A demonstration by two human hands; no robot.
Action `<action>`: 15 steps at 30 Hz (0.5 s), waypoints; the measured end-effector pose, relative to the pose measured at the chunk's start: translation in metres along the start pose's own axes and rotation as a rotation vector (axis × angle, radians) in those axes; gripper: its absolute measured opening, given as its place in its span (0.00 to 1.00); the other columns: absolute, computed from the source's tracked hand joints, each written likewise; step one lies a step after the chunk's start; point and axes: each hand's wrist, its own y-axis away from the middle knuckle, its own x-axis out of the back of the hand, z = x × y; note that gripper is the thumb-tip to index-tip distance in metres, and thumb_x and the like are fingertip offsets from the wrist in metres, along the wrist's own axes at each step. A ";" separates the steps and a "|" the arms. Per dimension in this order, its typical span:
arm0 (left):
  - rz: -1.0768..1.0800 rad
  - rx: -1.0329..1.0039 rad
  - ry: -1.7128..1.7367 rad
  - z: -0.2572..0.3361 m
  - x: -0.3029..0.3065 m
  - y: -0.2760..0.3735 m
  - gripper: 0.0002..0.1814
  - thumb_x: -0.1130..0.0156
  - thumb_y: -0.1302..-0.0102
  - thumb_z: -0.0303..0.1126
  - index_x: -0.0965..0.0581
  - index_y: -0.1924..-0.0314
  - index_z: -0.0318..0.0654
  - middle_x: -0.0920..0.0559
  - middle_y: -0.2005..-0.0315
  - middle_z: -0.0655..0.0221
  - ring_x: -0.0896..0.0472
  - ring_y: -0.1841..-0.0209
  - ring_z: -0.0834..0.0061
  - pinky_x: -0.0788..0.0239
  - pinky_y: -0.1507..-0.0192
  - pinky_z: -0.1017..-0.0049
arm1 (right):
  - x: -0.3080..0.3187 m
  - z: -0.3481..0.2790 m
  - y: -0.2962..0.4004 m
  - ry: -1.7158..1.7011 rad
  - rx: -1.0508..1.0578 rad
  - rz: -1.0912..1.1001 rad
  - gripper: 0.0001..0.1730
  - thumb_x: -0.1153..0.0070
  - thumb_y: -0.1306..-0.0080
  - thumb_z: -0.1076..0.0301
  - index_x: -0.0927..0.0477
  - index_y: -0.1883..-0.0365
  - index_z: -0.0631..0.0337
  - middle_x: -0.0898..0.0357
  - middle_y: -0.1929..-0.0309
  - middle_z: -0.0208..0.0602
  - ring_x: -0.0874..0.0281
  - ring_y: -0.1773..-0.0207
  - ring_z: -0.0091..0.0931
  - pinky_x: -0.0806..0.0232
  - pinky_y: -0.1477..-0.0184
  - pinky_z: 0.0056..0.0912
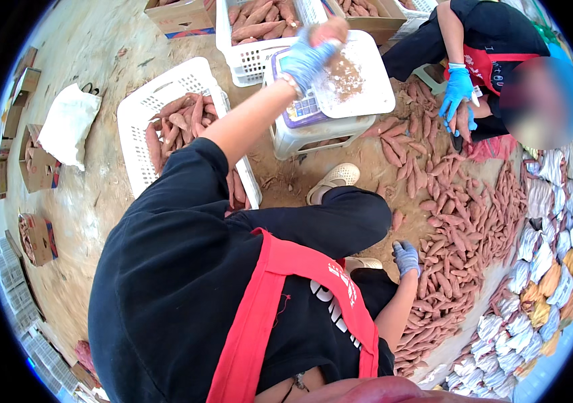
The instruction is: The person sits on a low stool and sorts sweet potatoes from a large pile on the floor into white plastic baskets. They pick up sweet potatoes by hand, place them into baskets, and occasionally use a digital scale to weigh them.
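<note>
My left hand (307,59), in a blue glove, is stretched out over the digital scale (354,75) and closed around a reddish sweet potato (333,30), partly blurred. Brown dirt lies on the scale's white plate. The scale stands on a white plastic stool (316,138). Low beside my knee is my right hand (406,258), in a grey-blue glove, at the edge of the large pile of sweet potatoes (455,252); its fingers are partly curled, and nothing shows in them. A white plastic basket (133,121) with sweet potatoes stands beside my left arm.
A co-worker in blue gloves (457,93) sits at upper right, holding a sweet potato. A full white crate (261,48) and a cardboard box (185,20) stand beyond the scale. Filled sacks (543,267) line the right side; a white sack (70,123) lies at left.
</note>
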 end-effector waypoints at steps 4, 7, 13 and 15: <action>0.313 0.030 0.017 -0.027 0.052 -0.073 0.28 0.33 0.51 0.37 0.32 0.51 0.36 0.24 0.64 0.62 0.24 0.65 0.72 0.29 0.65 0.75 | -0.004 0.032 -0.018 0.073 0.124 0.042 0.16 0.48 0.39 0.61 0.24 0.56 0.60 0.23 0.72 0.31 0.28 0.73 0.21 0.35 0.74 0.24; 0.394 0.276 0.312 -0.024 0.070 -0.085 0.21 0.37 0.46 0.33 0.30 0.53 0.39 0.24 0.62 0.60 0.22 0.65 0.72 0.28 0.67 0.70 | 0.003 0.008 0.000 0.178 0.091 0.061 0.16 0.48 0.40 0.61 0.23 0.58 0.61 0.23 0.75 0.32 0.28 0.75 0.20 0.36 0.75 0.24; 0.330 0.375 0.403 -0.091 0.112 -0.125 0.27 0.43 0.41 0.29 0.38 0.42 0.48 0.26 0.53 0.63 0.26 0.54 0.66 0.28 0.60 0.69 | 0.000 0.008 0.003 0.248 0.092 0.061 0.17 0.50 0.39 0.58 0.23 0.58 0.60 0.21 0.70 0.41 0.24 0.67 0.30 0.34 0.63 0.30; 0.300 0.321 0.343 -0.092 0.108 -0.109 0.26 0.45 0.40 0.28 0.40 0.41 0.43 0.30 0.50 0.58 0.29 0.49 0.61 0.30 0.54 0.66 | 0.003 -0.006 0.012 0.321 0.105 0.069 0.17 0.50 0.39 0.57 0.23 0.58 0.59 0.20 0.67 0.43 0.23 0.62 0.35 0.34 0.59 0.33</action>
